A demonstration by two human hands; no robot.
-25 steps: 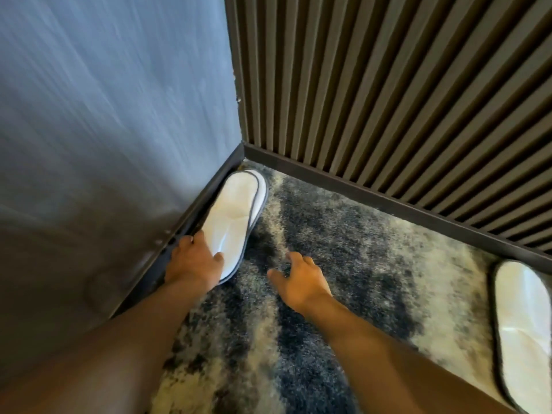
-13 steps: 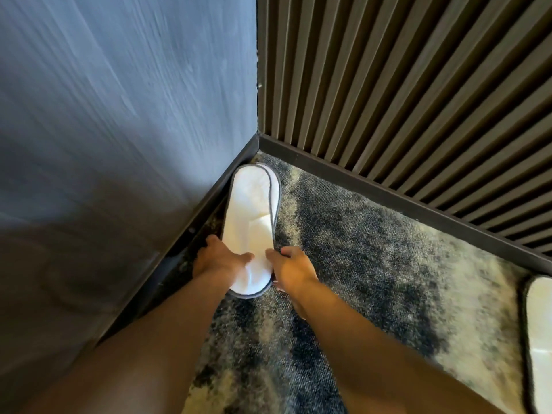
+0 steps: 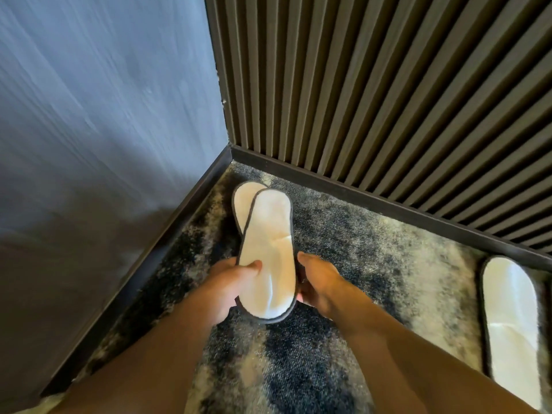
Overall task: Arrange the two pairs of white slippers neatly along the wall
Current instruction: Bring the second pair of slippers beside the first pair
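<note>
Two white slippers with dark edging are stacked in the room's corner. The top slipper (image 3: pixel 268 249) is lifted and skewed off the lower slipper (image 3: pixel 243 201), whose toe end peeks out at the upper left. My left hand (image 3: pixel 230 282) grips the top slipper's heel end, thumb on its upper face. My right hand (image 3: pixel 319 282) holds the right edge of the same slipper from the side and below. Another white slipper (image 3: pixel 510 321) lies on the carpet at the right, toe toward the slatted wall.
A smooth grey wall (image 3: pixel 104 130) stands on the left and a dark slatted wall (image 3: pixel 388 85) behind, each with a dark skirting board (image 3: pixel 373 201). The floor is mottled dark and pale carpet (image 3: pixel 373 264).
Both hands closed on the stacked slippers' heel end and raised the top one, pulling it toward me and off the lower one. The view shifted left, showing more of the right slipper.
</note>
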